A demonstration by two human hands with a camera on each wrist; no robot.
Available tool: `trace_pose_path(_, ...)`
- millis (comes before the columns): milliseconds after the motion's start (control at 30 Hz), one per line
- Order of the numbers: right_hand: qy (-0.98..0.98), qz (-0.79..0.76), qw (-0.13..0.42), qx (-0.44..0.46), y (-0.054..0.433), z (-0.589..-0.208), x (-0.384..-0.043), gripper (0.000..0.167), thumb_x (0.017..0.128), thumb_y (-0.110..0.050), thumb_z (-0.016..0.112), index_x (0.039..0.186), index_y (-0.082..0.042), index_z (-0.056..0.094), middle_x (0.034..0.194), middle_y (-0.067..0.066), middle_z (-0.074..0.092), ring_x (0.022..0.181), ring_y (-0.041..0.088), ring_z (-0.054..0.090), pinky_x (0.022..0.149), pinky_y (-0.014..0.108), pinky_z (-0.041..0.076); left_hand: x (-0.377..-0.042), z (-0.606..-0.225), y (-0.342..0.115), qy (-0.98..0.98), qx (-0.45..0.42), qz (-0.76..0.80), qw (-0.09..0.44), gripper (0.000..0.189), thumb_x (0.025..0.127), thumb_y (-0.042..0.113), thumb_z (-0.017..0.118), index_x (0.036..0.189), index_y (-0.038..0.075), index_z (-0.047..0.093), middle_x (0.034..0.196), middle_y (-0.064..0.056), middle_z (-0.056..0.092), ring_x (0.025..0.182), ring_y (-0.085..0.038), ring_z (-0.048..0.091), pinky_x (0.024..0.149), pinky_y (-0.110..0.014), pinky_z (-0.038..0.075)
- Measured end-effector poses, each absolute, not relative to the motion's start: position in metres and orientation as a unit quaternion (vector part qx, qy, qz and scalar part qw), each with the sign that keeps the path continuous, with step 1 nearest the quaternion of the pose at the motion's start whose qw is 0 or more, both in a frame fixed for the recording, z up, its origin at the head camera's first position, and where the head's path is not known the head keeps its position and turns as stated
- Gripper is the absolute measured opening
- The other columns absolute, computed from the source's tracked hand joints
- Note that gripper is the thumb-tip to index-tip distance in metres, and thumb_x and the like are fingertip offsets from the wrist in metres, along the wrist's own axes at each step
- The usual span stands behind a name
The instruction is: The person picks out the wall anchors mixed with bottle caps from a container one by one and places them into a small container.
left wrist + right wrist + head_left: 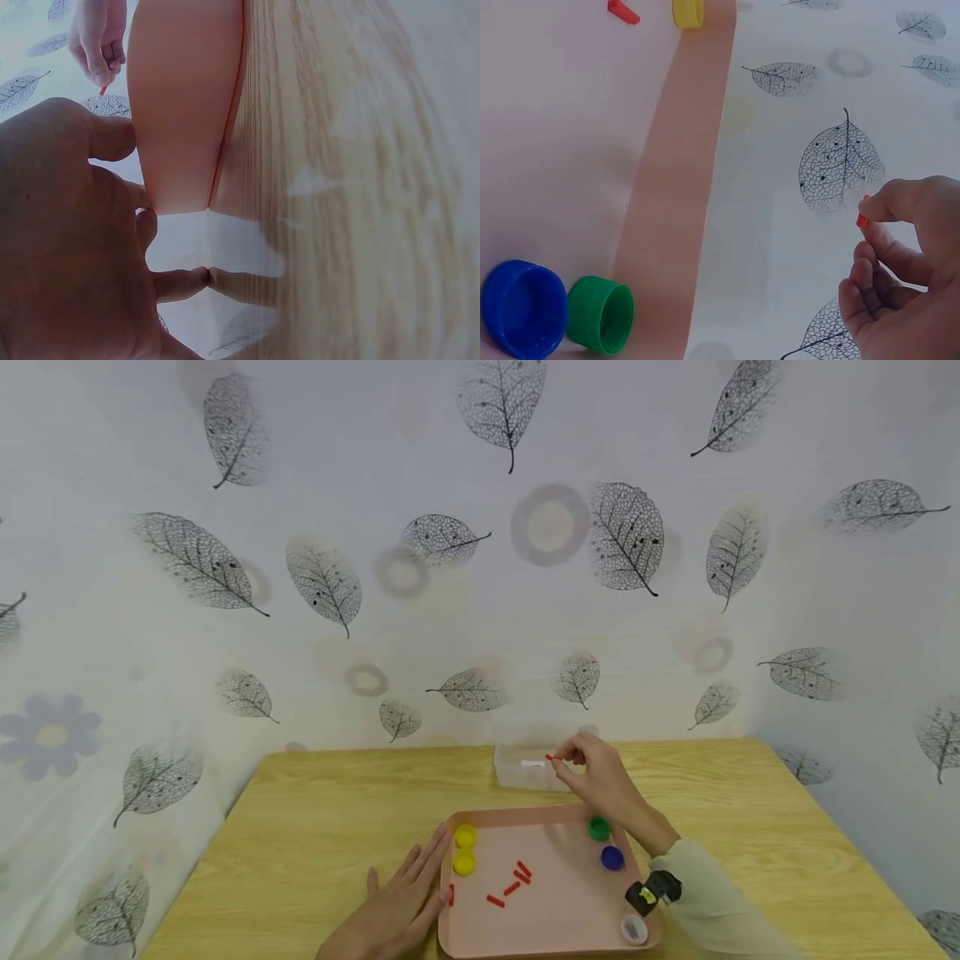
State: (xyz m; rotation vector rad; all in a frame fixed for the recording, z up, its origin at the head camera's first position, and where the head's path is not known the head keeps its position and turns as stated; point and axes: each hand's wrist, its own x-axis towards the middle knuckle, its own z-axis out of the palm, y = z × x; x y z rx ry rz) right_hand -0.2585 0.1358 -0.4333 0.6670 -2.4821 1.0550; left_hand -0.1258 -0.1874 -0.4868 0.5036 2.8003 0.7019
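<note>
Pinching a red stick [550, 757] between right hand [600, 781] fingers, translucent box [510, 774] near them. Left hand [401, 897] fingers spread, touching pink tray [555, 914]; yellow caps [465, 862] just beside them.

The right sleeve [723, 893] is cream, the wrist camera [666, 884] black.

Unable to read white strip [532, 764] in clear box [516, 777], beyond pink tray [517, 817]. Cannot see box's right end, behind right hand [600, 781]. Cannot gauge length of red piece [862, 220], partly covered in that hand's pinch. Unable to identify grey patch [632, 930] inside whitish cap [634, 942] at tray's near right corner: too small. Cannot view yellow cap [688, 13] whole near tray's far left corner: cut by right wrist view's top edge.
</note>
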Motion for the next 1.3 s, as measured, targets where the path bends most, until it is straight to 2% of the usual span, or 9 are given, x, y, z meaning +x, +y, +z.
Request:
trace_pose_path(233, -0.886, 0.362, 0.179, 0.228, 0.132, -0.433, -0.274, 0.008, 0.089, -0.004, 0.077, 0.087, -0.007, 0.070, 0.084, 0.001, 0.061, 0.076, 0.022, 0.057, 0.068, 0.031, 0.050, -0.126, -0.485, -0.187, 0.950, 0.172, 0.237, 0.109, 0.068, 0.109, 0.055, 0.031, 0.167, 0.026, 0.011, 0.172, 0.006, 0.010, 0.152, -0.038, 0.027, 0.094, -0.092, 0.008)
trace_pose_path(400, -0.884, 0.362, 0.185, 0.232, 0.130, -0.434, -0.285, 0.005, 0.090, -0.003, 0.075, 0.088, -0.005, 0.071, 0.084, 0.003, 0.062, 0.075, 0.017, 0.056, 0.069, 0.033, 0.051, -0.126, -0.485, -0.188, 0.950, 0.168, 0.235, 0.116, 0.068, 0.109, 0.057, 0.030, 0.167, 0.027, 0.010, 0.172, 0.007, 0.009, 0.152, -0.038, 0.026, 0.094, -0.092, 0.007)
trace_pose_path(1033, -0.899, 0.367, 0.139, 0.193, 0.123, -0.458, -0.321, 0.005, 0.091, -0.005, 0.073, 0.088, -0.002, 0.071, 0.087, 0.009, 0.066, 0.080, 0.024, 0.062, 0.075, 0.041, 0.055, -0.126, -0.486, -0.187, 0.951, 0.170, 0.233, 0.111, 0.068, 0.109, 0.057, 0.028, 0.167, 0.026, 0.010, 0.172, 0.007, 0.008, 0.152, -0.038, 0.025, 0.094, -0.092, 0.009)
trace_pose_path(1300, -0.904, 0.354, 0.140, 0.193, 0.120, -0.464, -0.330, 0.004, 0.089, -0.003, 0.071, 0.085, -0.001, 0.071, 0.085, 0.010, 0.065, 0.078, 0.024, 0.060, 0.074, 0.041, 0.054, -0.128, -0.486, -0.187, 0.953, 0.167, 0.227, 0.115, 0.069, 0.109, 0.058, 0.028, 0.167, 0.025, 0.011, 0.172, 0.007, 0.010, 0.153, -0.037, 0.025, 0.095, -0.092, 0.009)
